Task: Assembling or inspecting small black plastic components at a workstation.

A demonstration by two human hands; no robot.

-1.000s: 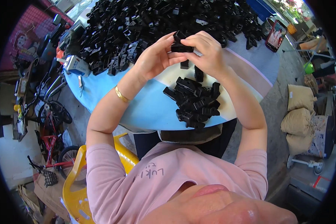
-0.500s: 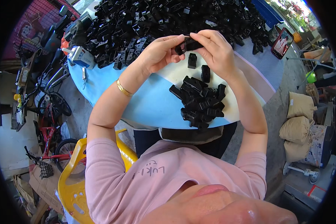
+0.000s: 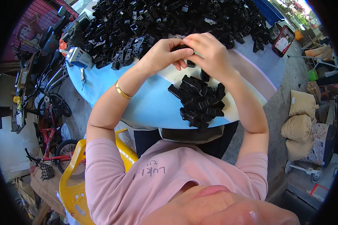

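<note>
Above the table my two hands meet around a small black plastic part, which shows only as a dark patch between the fingers. My left hand has its thumb and fingers closed on it. My right hand grips the same part from the other side, its fingertips touching my left hand. Below them a loose black part stands partly behind my right hand, and another is mostly hidden under the fingers. A small pile of similar black parts lies nearer to me.
A large heap of black parts covers the far side of the table. A blue-and-white carton and a small metal tool lie at the left edge. A phone stands at the right, and a yellow chair is beside me.
My hands have drawn together and now cover most of the black part, which showed plainly between the fingertips before. They also hide one loose part below.
</note>
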